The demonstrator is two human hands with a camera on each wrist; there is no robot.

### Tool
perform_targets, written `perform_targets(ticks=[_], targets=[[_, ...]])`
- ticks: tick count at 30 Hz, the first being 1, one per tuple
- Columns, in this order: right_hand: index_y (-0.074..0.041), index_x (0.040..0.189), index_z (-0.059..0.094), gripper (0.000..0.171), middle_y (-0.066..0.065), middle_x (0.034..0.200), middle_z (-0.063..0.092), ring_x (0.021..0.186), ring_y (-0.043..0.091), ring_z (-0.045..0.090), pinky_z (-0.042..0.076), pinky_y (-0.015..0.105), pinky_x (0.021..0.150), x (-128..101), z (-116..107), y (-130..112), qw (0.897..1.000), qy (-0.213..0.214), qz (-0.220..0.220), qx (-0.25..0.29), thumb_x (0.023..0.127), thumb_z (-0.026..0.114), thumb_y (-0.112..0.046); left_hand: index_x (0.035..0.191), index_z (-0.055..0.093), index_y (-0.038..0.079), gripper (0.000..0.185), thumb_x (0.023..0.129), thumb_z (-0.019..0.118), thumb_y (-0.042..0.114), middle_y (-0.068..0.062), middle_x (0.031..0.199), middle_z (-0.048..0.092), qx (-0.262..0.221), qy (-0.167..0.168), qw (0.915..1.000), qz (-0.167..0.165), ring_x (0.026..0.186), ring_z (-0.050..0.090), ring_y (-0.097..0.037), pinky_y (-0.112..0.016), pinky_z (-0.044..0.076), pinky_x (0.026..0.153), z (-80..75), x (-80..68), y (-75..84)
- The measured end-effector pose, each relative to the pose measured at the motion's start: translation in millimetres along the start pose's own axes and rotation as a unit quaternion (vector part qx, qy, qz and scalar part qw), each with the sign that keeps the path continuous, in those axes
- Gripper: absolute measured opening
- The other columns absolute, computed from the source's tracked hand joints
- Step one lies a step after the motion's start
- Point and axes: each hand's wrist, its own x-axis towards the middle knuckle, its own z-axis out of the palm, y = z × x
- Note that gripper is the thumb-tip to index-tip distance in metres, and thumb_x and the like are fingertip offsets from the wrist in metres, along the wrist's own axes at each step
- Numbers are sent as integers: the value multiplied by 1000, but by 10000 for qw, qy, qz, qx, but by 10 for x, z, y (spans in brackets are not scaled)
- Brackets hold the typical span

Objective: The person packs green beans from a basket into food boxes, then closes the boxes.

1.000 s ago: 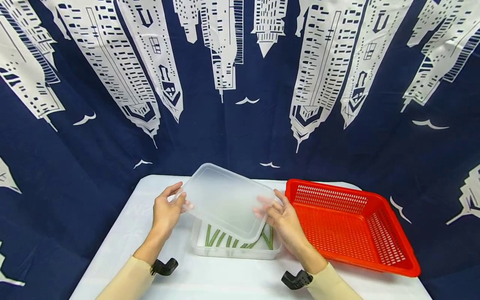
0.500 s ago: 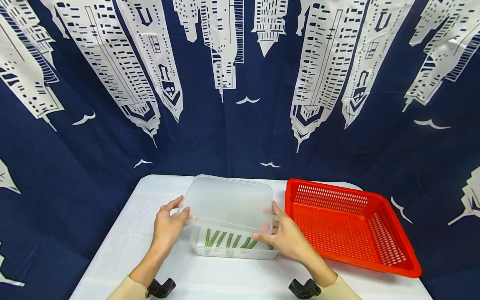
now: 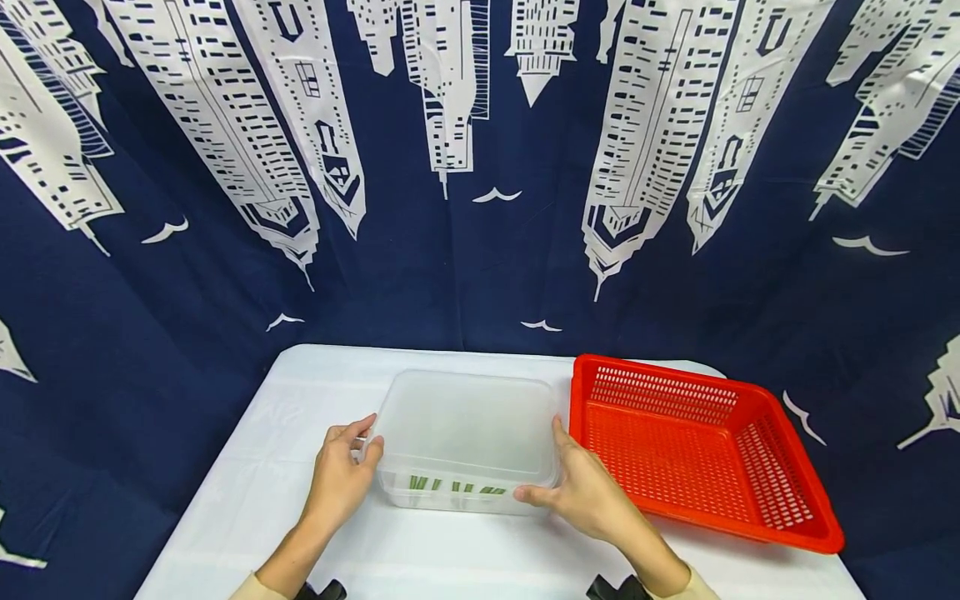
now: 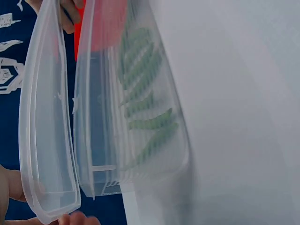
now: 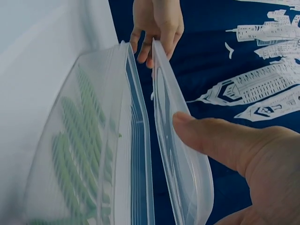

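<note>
Low in the centre of the head view, a clear plastic lid (image 3: pixel 467 425) hovers just above a clear container (image 3: pixel 465 493) of green beans (image 3: pixel 456 486) on a white table (image 3: pixel 247 500). Left hand (image 3: pixel 339 477) pinches the lid's left edge, fingers curled round it. Right hand (image 3: pixel 585 493) grips the right edge, thumb on top. Wrist views show a narrow gap between lid and container. Just right sits a red basket (image 3: pixel 697 450).
</note>
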Motion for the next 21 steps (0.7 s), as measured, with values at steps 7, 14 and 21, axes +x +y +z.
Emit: perform_targets(ticks=[7,14,21], targets=[[18,176,22,136,35,185,31,174,51,38,34,69,140,-8,74,-18,9999,10,135,104,84,107,-35,158,66,-8,50,112,69,12,-24,138,66,131,-31,9999,-65,126,64,-33,-29,50,91,48,-41,-42],[19,176,22,132,36,186,27,175,53,33,31,70,141,-4,92,36,9996,19,265,75,87,105,-32,160,65,-8,51,112,69,10,-24,139,65,162,-106,9998,-27,126,68,-35,-24,52,80,95,-51,-69],[20,175,25,125,38,185,29,174,53,36,34,69,140,24,177,49,9990,-63,427,-129,91,102,-31,160,63,-9,52,111,66,7,-26,140,65,300,-96,9995,23,116,63,-29,-23,51,76,90,-61,-92]])
